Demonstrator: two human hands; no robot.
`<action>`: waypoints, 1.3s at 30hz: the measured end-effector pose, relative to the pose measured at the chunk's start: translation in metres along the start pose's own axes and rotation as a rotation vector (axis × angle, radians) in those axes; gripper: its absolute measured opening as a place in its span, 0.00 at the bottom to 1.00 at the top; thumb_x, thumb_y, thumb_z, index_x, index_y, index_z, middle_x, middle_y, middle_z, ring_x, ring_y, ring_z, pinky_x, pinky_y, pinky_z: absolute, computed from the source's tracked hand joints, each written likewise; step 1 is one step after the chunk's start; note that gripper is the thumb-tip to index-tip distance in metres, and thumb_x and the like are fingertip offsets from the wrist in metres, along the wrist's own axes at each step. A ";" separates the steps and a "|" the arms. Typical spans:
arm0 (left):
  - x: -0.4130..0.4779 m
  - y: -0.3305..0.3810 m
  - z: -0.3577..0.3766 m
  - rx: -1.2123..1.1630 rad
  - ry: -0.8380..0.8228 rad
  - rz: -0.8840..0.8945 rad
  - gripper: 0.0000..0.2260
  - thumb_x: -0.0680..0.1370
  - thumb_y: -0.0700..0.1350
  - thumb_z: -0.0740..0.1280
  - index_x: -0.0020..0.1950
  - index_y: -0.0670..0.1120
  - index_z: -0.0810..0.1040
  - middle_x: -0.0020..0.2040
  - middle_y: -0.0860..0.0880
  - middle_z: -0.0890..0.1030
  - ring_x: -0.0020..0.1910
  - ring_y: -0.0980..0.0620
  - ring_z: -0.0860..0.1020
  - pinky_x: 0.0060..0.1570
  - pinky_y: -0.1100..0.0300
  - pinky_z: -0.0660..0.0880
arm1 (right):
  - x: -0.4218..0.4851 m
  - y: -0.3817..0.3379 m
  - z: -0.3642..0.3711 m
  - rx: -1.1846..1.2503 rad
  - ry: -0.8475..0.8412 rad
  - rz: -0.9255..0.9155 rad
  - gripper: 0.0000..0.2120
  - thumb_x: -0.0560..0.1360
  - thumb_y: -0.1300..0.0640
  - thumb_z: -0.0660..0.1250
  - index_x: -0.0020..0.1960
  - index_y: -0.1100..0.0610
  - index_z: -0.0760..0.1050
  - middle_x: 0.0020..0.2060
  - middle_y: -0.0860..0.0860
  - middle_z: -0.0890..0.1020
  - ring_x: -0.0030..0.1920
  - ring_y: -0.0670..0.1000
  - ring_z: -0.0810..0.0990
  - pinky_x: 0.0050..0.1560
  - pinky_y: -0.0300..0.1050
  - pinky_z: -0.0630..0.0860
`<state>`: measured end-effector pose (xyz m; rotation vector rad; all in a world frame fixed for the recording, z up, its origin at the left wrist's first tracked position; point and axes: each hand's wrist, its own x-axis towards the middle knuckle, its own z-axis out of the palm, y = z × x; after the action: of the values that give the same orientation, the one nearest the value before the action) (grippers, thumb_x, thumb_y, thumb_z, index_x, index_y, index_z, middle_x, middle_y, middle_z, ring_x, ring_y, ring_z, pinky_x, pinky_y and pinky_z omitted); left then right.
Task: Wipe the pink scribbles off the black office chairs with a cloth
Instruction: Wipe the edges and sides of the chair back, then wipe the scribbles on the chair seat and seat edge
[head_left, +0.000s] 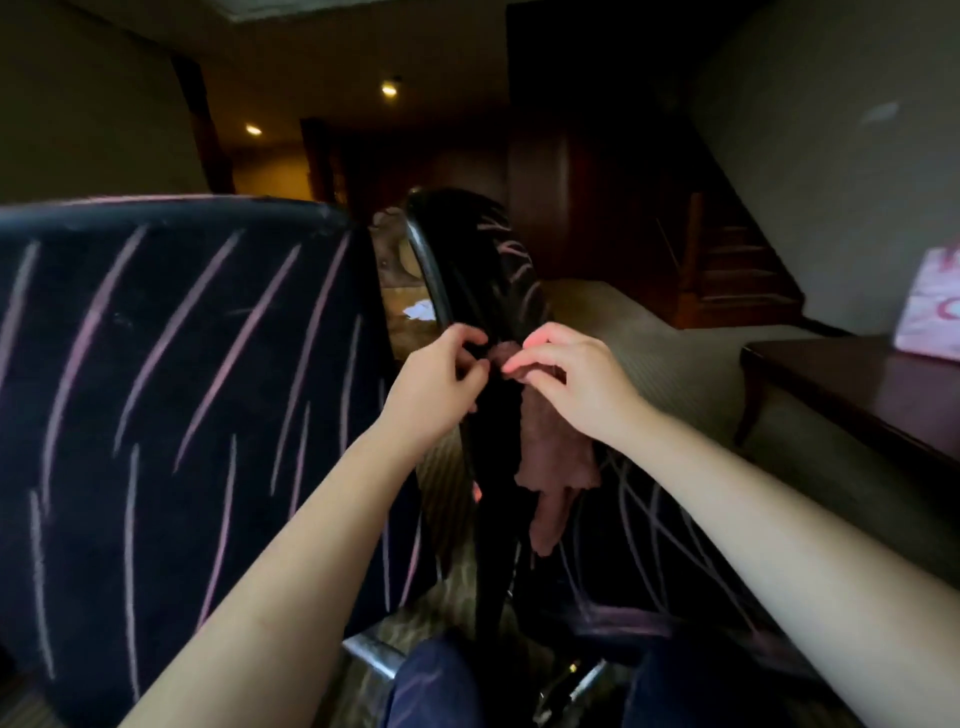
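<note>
Both your hands are clamped on the cloth (556, 447). Your left hand (441, 374) and right hand (571, 379) pinch its top edge close together with curled fingertips. The rest hangs loose below them, in front of the centre chair (478, 260), which stands edge-on to you.

That fingertip hold looks like the first weak point. If you press a dangling cloth against the chair, it will likely drag out of one hand or fold over itself, so only a small part of it rubs the surface. Gather it into a pad before you press.

The cloth looks pinkish-brown. In this dim light you cannot tell whether that is its own colour or picked-up chalk. If it is loaded with chalk, it may smear pink across the black rather than lift it.

The pink scribbles (234, 332) lie thick over the left chair (171, 364), near you, and more cross the centre chair's back and the seat (649, 545) at near right. The thin strokes may be easy to miss against the dark fabric.

An office chair tends to turn or roll under a sideways push, so a hard wipe with neither hand bracing it could swing it toward the table (857, 384) on the right.
</note>
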<state>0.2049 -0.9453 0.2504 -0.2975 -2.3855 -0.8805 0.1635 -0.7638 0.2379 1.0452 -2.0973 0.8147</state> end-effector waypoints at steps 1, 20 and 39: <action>-0.006 0.006 0.008 -0.007 -0.042 0.050 0.13 0.78 0.43 0.64 0.62 0.51 0.73 0.40 0.54 0.80 0.29 0.55 0.80 0.35 0.57 0.79 | -0.011 -0.003 -0.006 -0.025 0.002 0.020 0.10 0.73 0.65 0.69 0.49 0.53 0.84 0.45 0.46 0.78 0.43 0.40 0.74 0.48 0.32 0.69; -0.079 0.071 0.160 0.160 -0.163 0.213 0.05 0.77 0.46 0.65 0.52 0.49 0.78 0.46 0.50 0.79 0.45 0.48 0.79 0.44 0.52 0.76 | -0.221 0.056 -0.087 -0.209 -0.341 0.644 0.09 0.72 0.51 0.71 0.49 0.53 0.78 0.36 0.42 0.76 0.39 0.46 0.76 0.40 0.40 0.67; -0.081 0.058 0.327 -0.080 -0.490 0.160 0.01 0.74 0.47 0.69 0.44 0.53 0.79 0.29 0.55 0.72 0.32 0.54 0.73 0.37 0.59 0.71 | -0.330 0.157 -0.142 0.574 0.575 1.228 0.04 0.75 0.59 0.69 0.45 0.60 0.81 0.40 0.54 0.85 0.41 0.49 0.83 0.45 0.39 0.78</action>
<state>0.1498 -0.6893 0.0307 -0.8039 -2.7183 -0.9080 0.2256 -0.4360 0.0324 -0.4226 -1.8434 2.0594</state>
